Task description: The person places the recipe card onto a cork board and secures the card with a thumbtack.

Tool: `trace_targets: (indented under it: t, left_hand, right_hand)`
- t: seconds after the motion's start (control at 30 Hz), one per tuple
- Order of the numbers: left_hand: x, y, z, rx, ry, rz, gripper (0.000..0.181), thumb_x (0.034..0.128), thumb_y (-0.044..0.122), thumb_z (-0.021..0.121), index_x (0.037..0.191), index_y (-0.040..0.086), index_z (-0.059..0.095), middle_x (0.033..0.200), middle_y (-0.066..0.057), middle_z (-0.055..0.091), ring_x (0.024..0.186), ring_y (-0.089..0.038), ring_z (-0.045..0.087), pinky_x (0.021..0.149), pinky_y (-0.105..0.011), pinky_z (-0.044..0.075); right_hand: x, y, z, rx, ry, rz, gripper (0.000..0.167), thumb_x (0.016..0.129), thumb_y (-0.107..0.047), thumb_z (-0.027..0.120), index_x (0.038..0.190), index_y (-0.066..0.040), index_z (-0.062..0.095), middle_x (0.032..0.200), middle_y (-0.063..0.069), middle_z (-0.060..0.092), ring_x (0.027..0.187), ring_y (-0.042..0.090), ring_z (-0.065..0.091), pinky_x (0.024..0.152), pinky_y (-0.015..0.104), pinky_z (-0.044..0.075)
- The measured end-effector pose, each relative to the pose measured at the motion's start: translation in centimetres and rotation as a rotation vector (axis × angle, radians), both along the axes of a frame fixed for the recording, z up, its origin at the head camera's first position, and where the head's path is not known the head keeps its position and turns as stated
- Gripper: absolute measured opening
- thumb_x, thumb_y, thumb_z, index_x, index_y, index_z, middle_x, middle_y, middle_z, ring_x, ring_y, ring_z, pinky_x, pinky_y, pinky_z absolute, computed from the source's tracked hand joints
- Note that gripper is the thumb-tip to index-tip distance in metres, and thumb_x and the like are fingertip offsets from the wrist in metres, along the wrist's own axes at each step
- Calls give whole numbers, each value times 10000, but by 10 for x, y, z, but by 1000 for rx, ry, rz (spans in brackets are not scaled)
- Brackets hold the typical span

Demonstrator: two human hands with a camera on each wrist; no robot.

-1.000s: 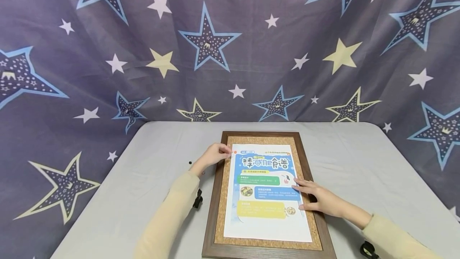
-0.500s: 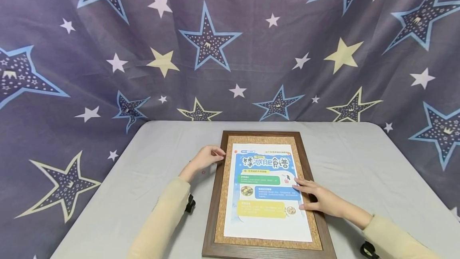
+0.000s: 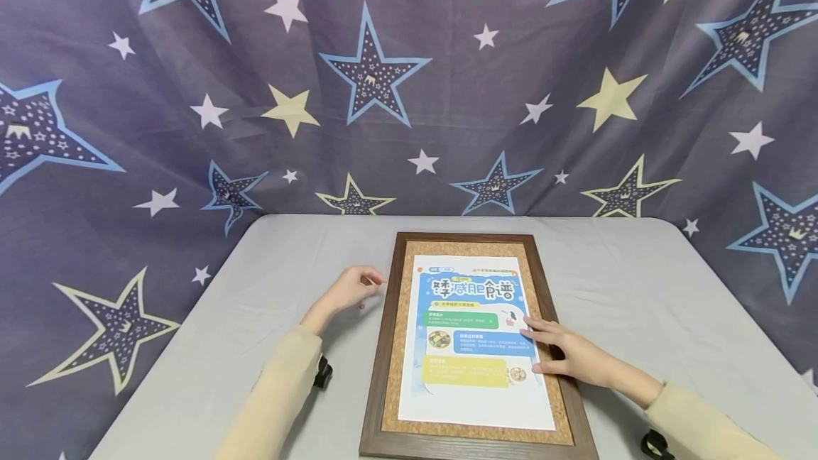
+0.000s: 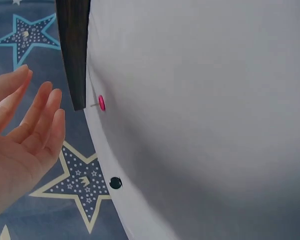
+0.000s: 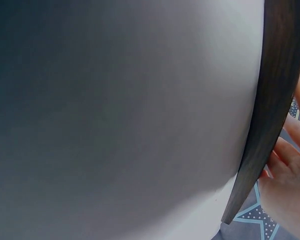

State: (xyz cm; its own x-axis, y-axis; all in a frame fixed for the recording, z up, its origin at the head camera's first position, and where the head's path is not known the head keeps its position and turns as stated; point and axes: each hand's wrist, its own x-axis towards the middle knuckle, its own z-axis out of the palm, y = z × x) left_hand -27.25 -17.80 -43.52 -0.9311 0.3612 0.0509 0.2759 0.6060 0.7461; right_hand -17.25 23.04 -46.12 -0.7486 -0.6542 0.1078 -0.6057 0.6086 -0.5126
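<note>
A printed poster [image 3: 476,403] with blue, green and yellow blocks lies on a cork board [image 3: 396,403] in a brown wooden frame [image 3: 377,368]. A red pin [image 3: 420,270] sits at its upper left corner and an orange-red one [image 3: 514,273] at its upper right. My left hand [image 3: 350,289] is off the board, left of the frame over the table. Its fingers are loosely bent with nothing between them in the left wrist view. My right hand [image 3: 571,353] rests across the frame's right side, spread fingertips touching the poster's right edge.
In the left wrist view a pink pushpin [image 4: 102,103] lies on the light grey table cover near the frame, with a black round piece [image 4: 115,183] farther off. A star-patterned curtain [image 3: 409,91] hangs behind the table.
My left hand has left the poster's upper left corner and moved left and slightly down, past the frame. The right hand and poster have stayed in place.
</note>
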Motion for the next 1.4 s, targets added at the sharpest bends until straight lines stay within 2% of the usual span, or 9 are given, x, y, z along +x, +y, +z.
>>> trace_targets:
  t: [0.03, 0.27, 0.37, 0.53, 0.73, 1.17, 1.4]
  left_hand:
    - [1, -1, 0, -4, 1, -2, 139, 794, 13, 589, 919, -30, 633, 861, -109, 620, 735, -202, 553, 638, -261, 459]
    - [9, -10, -1, 16, -42, -39, 142, 802, -13, 575, 927, -72, 608, 859, -168, 611, 635, -307, 581, 535, -285, 473]
    - [12, -14, -2, -23, -17, -50, 134, 793, -21, 581, 915, -69, 609, 845, -157, 611, 658, -270, 588, 580, -267, 471]
    - [16, -20, -3, -106, 36, -74, 118, 779, 1, 608, 889, -38, 624, 849, -116, 612, 735, -201, 571, 702, -318, 468]
    - [19, -26, -6, -136, 5, -106, 115, 769, -24, 607, 882, -39, 615, 822, -79, 603, 716, -156, 553, 674, -276, 464]
    - [19, -26, -10, -220, 17, -118, 104, 760, -45, 617, 860, -16, 621, 796, -60, 561, 709, -137, 512, 635, -245, 445]
    - [19, -24, -14, -261, 38, -94, 99, 762, -52, 616, 842, 7, 620, 785, -47, 526, 709, -133, 489, 639, -263, 426]
  right_hand:
    - [0, 0, 0, -1, -3, 0, 607, 805, -377, 600, 1235, 34, 481, 1328, 255, 359, 1190, 455, 313, 890, 573, 310]
    - [-1, 0, 0, -7, 7, 2, 598, 805, -364, 605, 1234, 34, 483, 1324, 257, 363, 1187, 456, 315, 883, 577, 311]
    - [-1, 0, 1, -10, 12, 5, 591, 804, -354, 609, 1231, 35, 484, 1322, 259, 364, 1185, 457, 316, 880, 579, 310]
    - [-1, -1, 1, -5, 1, 4, 595, 805, -361, 605, 1235, 32, 481, 1325, 258, 361, 1188, 455, 313, 887, 577, 307]
    - [-1, -1, 1, -4, 27, 13, 594, 807, -364, 601, 1231, 35, 484, 1320, 262, 365, 1182, 455, 321, 881, 576, 311]
    - [-1, 1, -1, -10, 13, 16, 599, 810, -370, 595, 1243, 26, 476, 1326, 259, 358, 1186, 456, 315, 878, 581, 309]
    - [-2, 1, -2, -13, 31, 22, 590, 809, -361, 598, 1243, 20, 478, 1321, 260, 364, 1178, 455, 322, 862, 576, 324]
